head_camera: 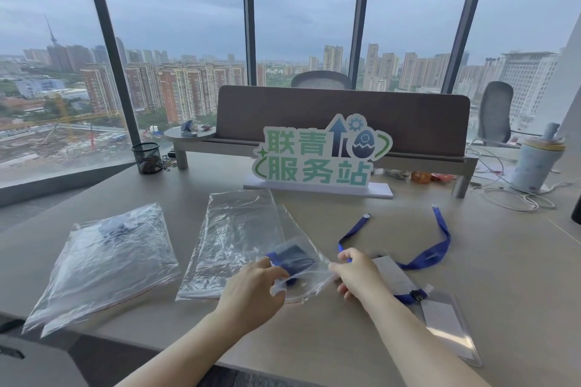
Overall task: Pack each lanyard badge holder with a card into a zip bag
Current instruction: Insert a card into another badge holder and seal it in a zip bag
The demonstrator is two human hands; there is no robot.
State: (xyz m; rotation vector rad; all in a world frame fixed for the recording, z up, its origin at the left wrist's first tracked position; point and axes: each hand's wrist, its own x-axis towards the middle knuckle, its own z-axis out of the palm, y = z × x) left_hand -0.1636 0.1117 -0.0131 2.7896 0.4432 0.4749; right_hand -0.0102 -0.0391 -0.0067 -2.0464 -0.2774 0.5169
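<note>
Both hands, left hand (251, 289), right hand (358, 276), pinching one zip bag (301, 273), blue lanyard (294, 258) seemingly inside, packed bags (103, 261) blurred, one loose badge holder (446, 324).

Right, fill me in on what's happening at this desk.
A person is packing lanyard badge holders into zip bags. Both hands hold one zip bag just above the desk: the left hand grips its near edge and the right hand pinches its other side. Something dark blue is already inside. Another blue lanyard with its badge holder lies to the right, unpacked. Filled bags sit far left, empty bags in the middle.
</note>
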